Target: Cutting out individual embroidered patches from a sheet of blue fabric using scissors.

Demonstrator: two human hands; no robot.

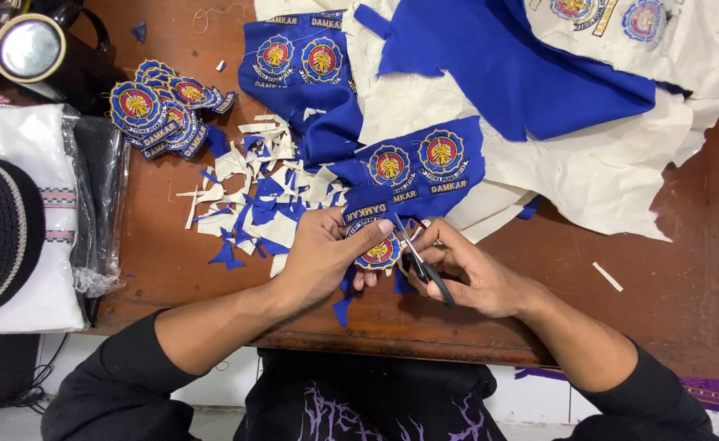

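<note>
My left hand [327, 253] pinches a round embroidered patch [379, 254] with a blue border and red-and-gold middle, near the table's front edge. My right hand [465, 273] grips small black-handled scissors [420, 261], whose blades touch the patch's right edge. Just beyond my hands lies a blue fabric strip [412, 167] with two more round patches stitched on it. A second blue piece with two patches [298, 61] lies farther back.
A heap of cut-out patches [159, 110] sits at the back left. Blue and white fabric scraps [261, 196] litter the brown wooden table [661, 294]. Large blue and cream cloth [539, 73] covers the back right. Bagged white cloth [41, 204] and a dark cap are at left.
</note>
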